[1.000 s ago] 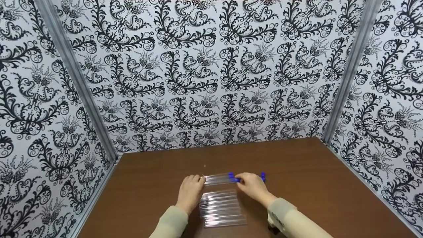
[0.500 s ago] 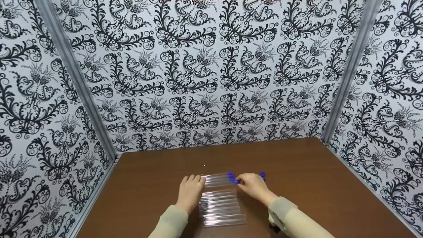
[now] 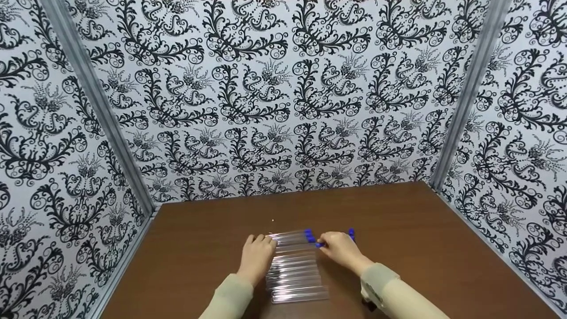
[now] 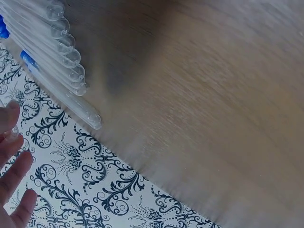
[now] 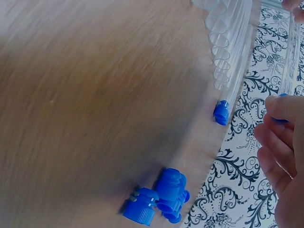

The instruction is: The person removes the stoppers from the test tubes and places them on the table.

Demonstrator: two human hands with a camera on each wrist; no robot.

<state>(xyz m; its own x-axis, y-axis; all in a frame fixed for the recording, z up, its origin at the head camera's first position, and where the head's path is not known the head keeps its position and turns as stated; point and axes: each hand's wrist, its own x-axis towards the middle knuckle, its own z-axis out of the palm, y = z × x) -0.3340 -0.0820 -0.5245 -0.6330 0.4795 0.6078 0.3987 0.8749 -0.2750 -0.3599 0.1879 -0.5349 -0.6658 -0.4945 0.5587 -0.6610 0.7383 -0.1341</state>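
Note:
A clear test tube spans the gap between both hands. My left hand pinches its rounded end between thumb and fingers, the other fingers spread in the left wrist view. With thumb and index finger, my right hand grips a blue cap at the tube's mouth; those fingers partly cover it. Just beyond, tubes with blue caps lie on the table. Nearer the person is a row of uncapped tubes, their open mouths facing right.
Several loose blue caps lie clustered on the brown table, right of the right hand and partly hidden by it in the head view. Patterned walls with grey metal corner posts enclose the table's back and sides.
My right hand has shifted very slightly toward the person and right, still on the cap. The left hand stays almost in place. The head view has tilted a little.

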